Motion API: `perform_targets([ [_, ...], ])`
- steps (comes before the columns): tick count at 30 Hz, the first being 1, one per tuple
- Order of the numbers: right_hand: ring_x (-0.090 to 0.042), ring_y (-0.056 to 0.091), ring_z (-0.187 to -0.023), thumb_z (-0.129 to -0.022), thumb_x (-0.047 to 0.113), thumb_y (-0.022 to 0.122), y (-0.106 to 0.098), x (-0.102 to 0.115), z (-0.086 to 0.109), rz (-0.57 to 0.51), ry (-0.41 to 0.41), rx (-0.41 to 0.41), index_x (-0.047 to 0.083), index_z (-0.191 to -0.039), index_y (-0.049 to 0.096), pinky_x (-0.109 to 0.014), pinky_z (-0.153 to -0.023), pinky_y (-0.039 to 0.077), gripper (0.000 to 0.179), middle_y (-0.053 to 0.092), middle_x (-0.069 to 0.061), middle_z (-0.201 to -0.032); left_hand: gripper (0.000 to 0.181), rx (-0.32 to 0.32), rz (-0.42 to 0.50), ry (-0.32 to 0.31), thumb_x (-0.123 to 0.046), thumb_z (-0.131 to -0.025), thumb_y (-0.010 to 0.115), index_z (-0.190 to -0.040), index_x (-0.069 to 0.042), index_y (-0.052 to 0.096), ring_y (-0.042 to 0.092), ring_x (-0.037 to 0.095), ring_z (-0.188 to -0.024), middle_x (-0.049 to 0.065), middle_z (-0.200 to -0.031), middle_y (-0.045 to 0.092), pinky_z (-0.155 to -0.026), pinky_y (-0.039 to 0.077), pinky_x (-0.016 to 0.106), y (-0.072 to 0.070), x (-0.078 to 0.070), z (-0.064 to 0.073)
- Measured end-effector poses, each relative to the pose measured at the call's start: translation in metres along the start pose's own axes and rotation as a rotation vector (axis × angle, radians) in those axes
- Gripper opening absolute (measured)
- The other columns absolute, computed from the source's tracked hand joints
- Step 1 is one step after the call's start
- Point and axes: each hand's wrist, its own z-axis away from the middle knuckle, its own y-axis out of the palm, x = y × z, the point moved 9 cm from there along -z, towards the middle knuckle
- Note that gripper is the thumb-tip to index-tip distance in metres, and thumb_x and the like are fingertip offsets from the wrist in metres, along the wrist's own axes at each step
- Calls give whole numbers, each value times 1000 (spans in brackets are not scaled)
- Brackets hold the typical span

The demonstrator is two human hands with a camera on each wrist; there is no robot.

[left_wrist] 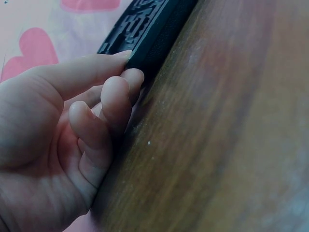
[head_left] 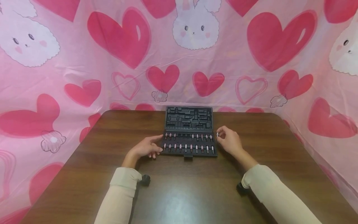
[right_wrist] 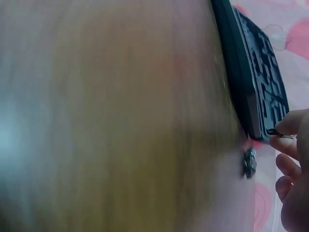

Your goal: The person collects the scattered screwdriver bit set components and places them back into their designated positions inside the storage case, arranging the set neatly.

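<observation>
An open black case [head_left: 186, 156] lies on the table, its moulded lid [head_left: 188, 118] tilted up at the back. Two rows of small metal socket bits [head_left: 185, 148] fill its tray, with a gap of bare slots mid-way along the rear row. My left hand [head_left: 144, 147] touches the case's left side, index finger stretched toward the rear and thumb at the front corner; its other fingers bend loosely. In the left wrist view the thumb [left_wrist: 108, 62] rests on the rim. Just past the case's right edge, my right hand [head_left: 230, 140] pinches one small socket bit [head_left: 217, 134] between thumb and index finger.
The case stands near the back edge of the brown wooden table [head_left: 179, 193]. A pink cloth with hearts and rabbits [head_left: 193, 59] hangs behind and on both sides. In the right wrist view, a blurred dark shiny object [right_wrist: 249, 163] lies beside the case; its kind is unclear.
</observation>
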Motion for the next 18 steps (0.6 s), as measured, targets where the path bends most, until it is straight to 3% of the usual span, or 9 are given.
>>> perform_targets([
  [12, -23, 60, -77, -82, 11, 74, 16, 20, -2, 2, -16, 10, 10, -98, 66, -41, -70, 44, 18, 70, -4, -86, 72, 9, 1, 6, -10, -88, 70, -150, -5, 35, 57, 17, -50, 12, -73, 67, -45, 45, 27, 0, -1, 1],
  [18, -20, 57, -76, -82, 15, 76, 25, 31, -3, 57, -75, 37, 13, -97, 66, -40, -68, 44, 18, 70, -1, -85, 72, 10, 2, 6, -9, -88, 70, -150, -4, 35, 56, 17, -49, 12, -72, 66, -45, 45, 28, 0, -2, 1],
])
